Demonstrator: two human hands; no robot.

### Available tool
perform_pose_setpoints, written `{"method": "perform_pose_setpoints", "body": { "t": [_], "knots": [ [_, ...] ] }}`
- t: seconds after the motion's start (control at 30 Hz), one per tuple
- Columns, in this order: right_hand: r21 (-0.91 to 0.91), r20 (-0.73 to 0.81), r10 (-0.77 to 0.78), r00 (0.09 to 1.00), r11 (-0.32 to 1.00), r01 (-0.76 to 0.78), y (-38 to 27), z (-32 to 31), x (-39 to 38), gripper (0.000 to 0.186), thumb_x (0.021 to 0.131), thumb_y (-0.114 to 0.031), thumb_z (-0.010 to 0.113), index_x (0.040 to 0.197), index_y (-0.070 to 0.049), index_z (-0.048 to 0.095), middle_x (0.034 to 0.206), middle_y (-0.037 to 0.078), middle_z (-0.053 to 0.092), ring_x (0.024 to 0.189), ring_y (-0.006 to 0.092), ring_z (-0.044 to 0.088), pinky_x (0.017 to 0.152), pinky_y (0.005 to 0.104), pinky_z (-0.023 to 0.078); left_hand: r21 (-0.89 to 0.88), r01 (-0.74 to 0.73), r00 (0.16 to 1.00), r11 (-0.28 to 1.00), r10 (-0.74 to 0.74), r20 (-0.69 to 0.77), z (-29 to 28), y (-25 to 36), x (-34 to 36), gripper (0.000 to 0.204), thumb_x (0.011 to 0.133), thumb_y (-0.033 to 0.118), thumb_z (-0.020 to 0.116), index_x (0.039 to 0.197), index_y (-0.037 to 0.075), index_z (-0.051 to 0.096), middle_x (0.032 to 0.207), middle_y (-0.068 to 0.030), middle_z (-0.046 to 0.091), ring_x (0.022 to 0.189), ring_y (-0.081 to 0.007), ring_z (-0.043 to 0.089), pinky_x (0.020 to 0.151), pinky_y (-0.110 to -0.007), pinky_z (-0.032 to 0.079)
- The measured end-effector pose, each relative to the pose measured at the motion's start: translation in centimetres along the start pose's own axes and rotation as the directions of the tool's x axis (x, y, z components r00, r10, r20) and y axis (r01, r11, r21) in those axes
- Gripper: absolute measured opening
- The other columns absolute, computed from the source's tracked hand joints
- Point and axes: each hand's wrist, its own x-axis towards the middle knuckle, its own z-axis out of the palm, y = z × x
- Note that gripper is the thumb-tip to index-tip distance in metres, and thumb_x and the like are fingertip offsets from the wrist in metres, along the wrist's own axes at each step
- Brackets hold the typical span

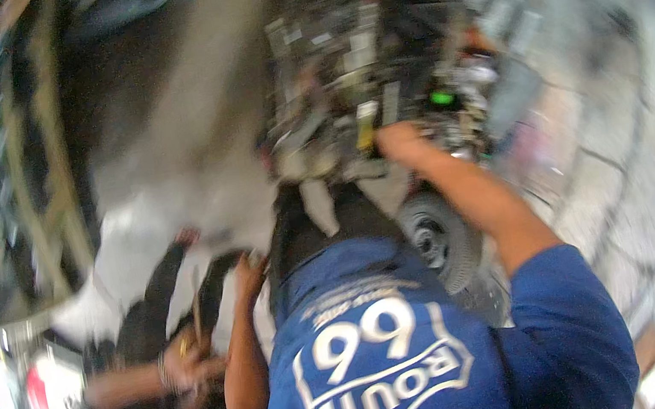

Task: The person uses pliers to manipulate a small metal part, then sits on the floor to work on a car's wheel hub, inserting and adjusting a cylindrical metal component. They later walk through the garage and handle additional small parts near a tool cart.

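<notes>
**Both arms down into a stripped machine, a second person at the lower left**

The picture is blurred throughout, so much of the detail stays soft. The person in the blue printed shirt fills the lower middle of the frame, bent over the work.

Their right hand sits just above the centre of the frame, at the lower edge of a dark mass of machine parts that takes up the upper middle. The hand rests against those parts, close to a small yellowish piece on its left and near a green spot on its right. Whether the fingers are spread or curled round something I cannot tell; the blur hides them.

Their left hand lies left of centre, beside a dark panel that runs down from the machine. It touches or nearly touches that panel; its fingers look drawn together, though I cannot tell if they grip anything.

A small black wheel with a grey hub stands just under the right forearm, right of centre.

At the lower left, another person's hand, wearing a bracelet, is closed on a thin stick-like tool. The pale tiled floor curves along the right side.
</notes>
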Motion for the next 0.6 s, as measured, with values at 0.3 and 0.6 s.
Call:
{"method": "perform_pose_setpoints", "body": {
  "t": [0.3,0.6],
  "knots": [
    [-0.014,-0.486,-0.195,0.852,0.976,0.215,3.0,-1.1,-2.9,0.042,0.087,0.000,0.054,0.128,-0.006,0.062,0.110,0.020,0.065,0.104,0.0432,0.063,0.089,0.0477,0.053,-0.369,0.084,0.996,0.926,-0.065,0.065,1.2,-1.9,0.2,0.057,0.086,0.039,0.072,0.120,-0.006,0.062,0.090,-0.0251,0.072,0.074,-0.0325,0.073,0.074,-0.044,0.056],
    [0.267,-0.705,0.063,0.707,0.946,0.182,4.9,-0.8,-4.4,0.026,0.095,-0.010,0.062,0.118,-0.001,0.068,0.116,0.023,0.068,0.110,0.0412,0.064,0.095,0.0456,0.052,-0.356,0.057,0.997,0.933,-0.036,0.065,1.5,-0.2,0.9,0.061,0.087,0.040,0.073,0.125,-0.006,0.059,0.099,-0.0242,0.072,0.082,-0.0313,0.074,0.077,-0.042,0.059]
  ]
}}
